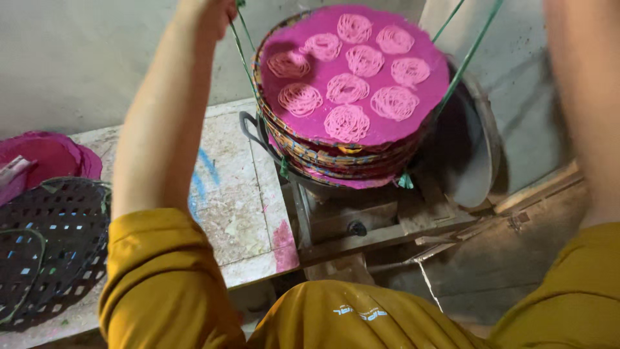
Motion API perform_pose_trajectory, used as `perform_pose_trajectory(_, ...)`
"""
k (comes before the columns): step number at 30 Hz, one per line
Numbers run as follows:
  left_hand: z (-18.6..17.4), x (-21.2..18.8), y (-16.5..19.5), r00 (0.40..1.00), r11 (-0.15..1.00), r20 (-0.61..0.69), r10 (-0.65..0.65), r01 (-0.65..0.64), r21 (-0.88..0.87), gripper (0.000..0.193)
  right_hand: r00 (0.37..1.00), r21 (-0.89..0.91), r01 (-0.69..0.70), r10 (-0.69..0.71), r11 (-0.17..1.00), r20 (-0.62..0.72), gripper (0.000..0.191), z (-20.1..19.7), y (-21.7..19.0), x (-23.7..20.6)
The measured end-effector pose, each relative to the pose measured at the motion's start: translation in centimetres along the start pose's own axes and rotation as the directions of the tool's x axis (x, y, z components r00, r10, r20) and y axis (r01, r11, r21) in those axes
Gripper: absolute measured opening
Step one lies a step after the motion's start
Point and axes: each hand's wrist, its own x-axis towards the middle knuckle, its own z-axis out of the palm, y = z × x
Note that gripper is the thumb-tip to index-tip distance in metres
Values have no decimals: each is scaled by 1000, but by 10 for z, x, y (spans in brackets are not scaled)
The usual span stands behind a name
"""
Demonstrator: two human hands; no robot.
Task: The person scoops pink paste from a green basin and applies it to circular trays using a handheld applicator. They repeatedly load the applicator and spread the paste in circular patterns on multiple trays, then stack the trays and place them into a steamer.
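We had the stack of woven trays hanging from green cords just above the dark pot on the stove, its top tray lined with a pink cloth carrying nine pale noodle nests. Our left hand was raised and closed around the cords at the top edge of view; the right hand was out of view above its forearm, so we could not tell its grip. As we judged it, the work called for even tension on both sides, keeping the stack level so no nest slid, and moving it straight over the pot's mouth. Beside us on the tabletop lay empty dark baskets.
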Motion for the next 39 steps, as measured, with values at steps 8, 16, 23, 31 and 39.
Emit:
perform_pose_trajectory(8, 51, 11, -20, 997, 992, -3, -78, 77, -98, 34, 980, 98, 149, -161, 984, 121, 8, 33, -18, 84)
perform_pose_trajectory(16, 59, 39, -84, 998, 995, 46, -43, 47, -92, 38, 917, 4, 272, -261, 962, 300, 22, 24, -37, 35)
perform_pose_trajectory(23, -59, 49, -189, 961, 615, -8, 276, -171, 770, 33, 585, -685, 694, 380, 222, 716, 16, -121, -49, -51)
perform_pose_trajectory(31, -117, -20, -258, 735, 810, -404, 545, -336, 481, 27, 911, -670, 259, 56, 696, 409, 50, -175, 98, 13)
perform_pose_trajectory(39, -130, -149, -331, 803, 796, -350, 482, -235, 558, 25, 925, -45, -267, 269, 963, 267, 62, -123, 255, 29)
